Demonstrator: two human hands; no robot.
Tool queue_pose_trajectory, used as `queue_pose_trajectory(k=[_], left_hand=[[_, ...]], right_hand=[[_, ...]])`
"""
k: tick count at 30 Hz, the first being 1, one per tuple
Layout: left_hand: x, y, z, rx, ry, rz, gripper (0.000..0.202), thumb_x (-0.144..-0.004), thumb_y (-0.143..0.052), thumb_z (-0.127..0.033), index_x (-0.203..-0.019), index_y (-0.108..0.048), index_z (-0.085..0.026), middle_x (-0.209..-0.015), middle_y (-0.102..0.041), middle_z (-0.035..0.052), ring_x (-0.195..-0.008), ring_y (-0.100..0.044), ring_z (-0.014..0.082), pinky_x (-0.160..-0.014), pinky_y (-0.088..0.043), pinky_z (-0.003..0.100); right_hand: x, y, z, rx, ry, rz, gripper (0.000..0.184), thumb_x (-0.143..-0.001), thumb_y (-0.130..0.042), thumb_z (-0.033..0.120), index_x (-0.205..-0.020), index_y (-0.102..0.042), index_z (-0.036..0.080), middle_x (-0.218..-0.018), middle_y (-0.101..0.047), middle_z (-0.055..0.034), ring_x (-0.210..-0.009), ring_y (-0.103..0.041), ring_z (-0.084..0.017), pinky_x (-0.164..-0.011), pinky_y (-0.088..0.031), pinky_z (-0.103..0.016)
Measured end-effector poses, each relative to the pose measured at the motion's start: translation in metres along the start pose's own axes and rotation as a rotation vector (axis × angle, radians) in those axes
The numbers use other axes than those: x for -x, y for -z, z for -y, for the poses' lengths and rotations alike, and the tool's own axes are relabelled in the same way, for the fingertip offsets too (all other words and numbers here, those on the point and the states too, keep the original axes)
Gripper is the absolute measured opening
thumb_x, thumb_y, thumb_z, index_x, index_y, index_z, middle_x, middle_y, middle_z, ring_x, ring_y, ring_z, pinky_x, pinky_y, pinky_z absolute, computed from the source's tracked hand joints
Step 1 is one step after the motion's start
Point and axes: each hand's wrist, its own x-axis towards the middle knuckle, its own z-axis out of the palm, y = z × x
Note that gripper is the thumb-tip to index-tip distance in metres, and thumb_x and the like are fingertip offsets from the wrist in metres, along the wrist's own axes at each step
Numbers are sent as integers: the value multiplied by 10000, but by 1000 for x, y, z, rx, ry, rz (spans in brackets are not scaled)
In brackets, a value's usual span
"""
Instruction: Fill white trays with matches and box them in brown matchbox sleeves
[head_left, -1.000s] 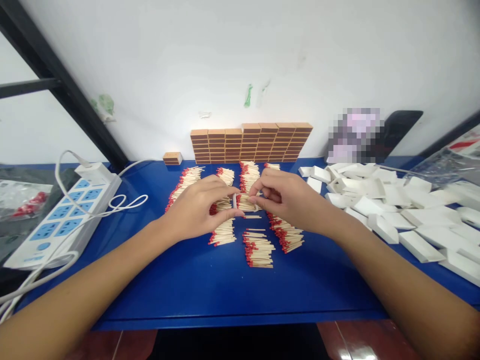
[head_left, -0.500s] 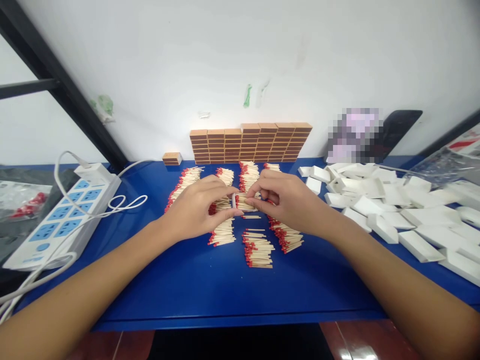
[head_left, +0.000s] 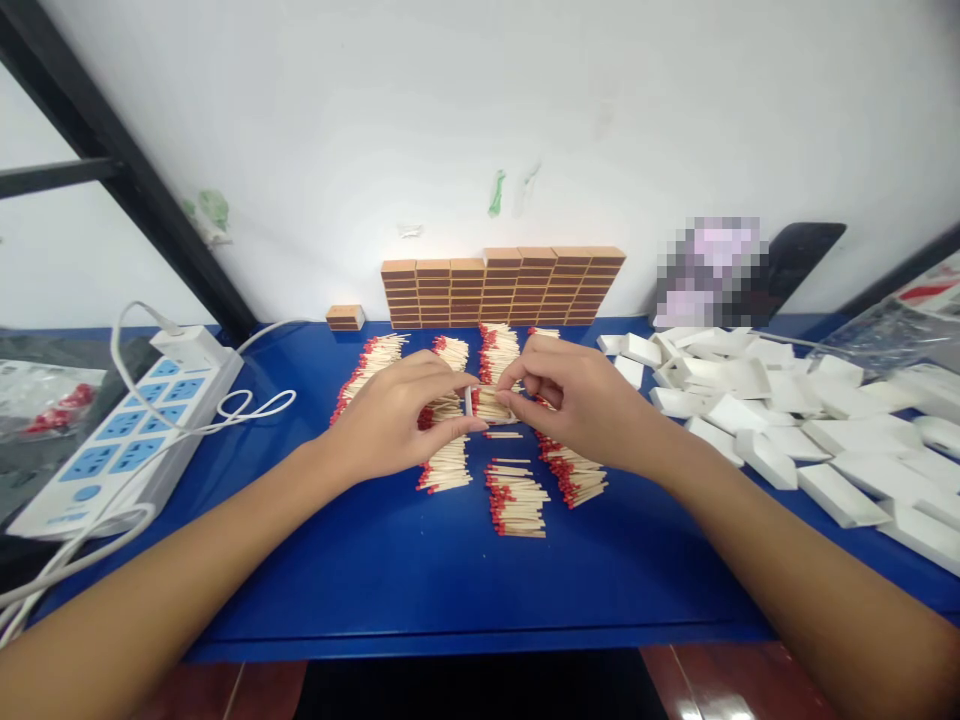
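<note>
Between my hands is a small white matchbox tray [head_left: 469, 402] with red-headed matches [head_left: 491, 404] lying in it. My left hand [head_left: 401, 412] pinches the tray's left end between thumb and forefinger. From the right, my right hand [head_left: 574, 402] has its thumb and forefinger closed at the right ends of the matches; its other fingers are curled. Whether it also grips the tray is hidden. Loose match piles lie around: one in front [head_left: 517, 500], one by my right wrist [head_left: 574, 470], one below my left hand [head_left: 448, 468], and several behind.
Stacked matchboxes [head_left: 499, 290] stand against the wall, with a single matchbox [head_left: 345, 318] to their left. White trays [head_left: 750, 385] are heaped at right before a dark phone-like object [head_left: 799, 265]. A power strip [head_left: 127, 440] and white cables [head_left: 255, 405] lie at left on the blue table [head_left: 360, 590].
My right fingers have shifted very slightly at the matches, and more of the tray's edge shows. My left hand keeps its hold.
</note>
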Motion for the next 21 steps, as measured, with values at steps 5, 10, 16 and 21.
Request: queue_pose_trajectory(k=[5, 10, 16, 21], left_hand=[[0, -1, 0, 11, -7, -14, 359, -960, -729, -444, -1179, -722, -160, -820, -741, 56, -889, -697, 236, -821, -560, 381], [1, 0, 2, -9, 27, -6, 374, -962, -725, -445, -1198, -726, -156, -878, -750, 69, -916, -686, 237, -827, -557, 377], [1, 3, 11, -153, 111, -40, 367, -964, -705, -465, -1144, -741, -146, -947, -755, 96, -920, -679, 248, -847, -551, 396], [1, 4, 12, -180, 129, -36, 358, -980, -675, -473, -1138, -741, -160, -973, -755, 98, -927, -677, 246, -844, -550, 392]], right_hand=[[1, -2, -1, 16, 14, -15, 46, -963, -663, 211, -928, -692, 203, -799, -520, 7, -683, -479, -137, -630, -365, -286], [-1, 3, -1, 34, -15, -26, 64, -970, -640, 219, -933, -692, 207, -775, -530, 6, -674, -477, -143, -637, -355, -293], [-2, 12, -2, 59, -68, 150, 116, -938, -667, 239, -832, -706, 210, -679, -547, 20, -650, -498, -144, -640, -354, -297], [1, 4, -4, 17, -120, 398, 37, -894, -705, 201, -893, -741, 210, -870, -686, -28, -737, -568, -161, -656, -401, -295]])
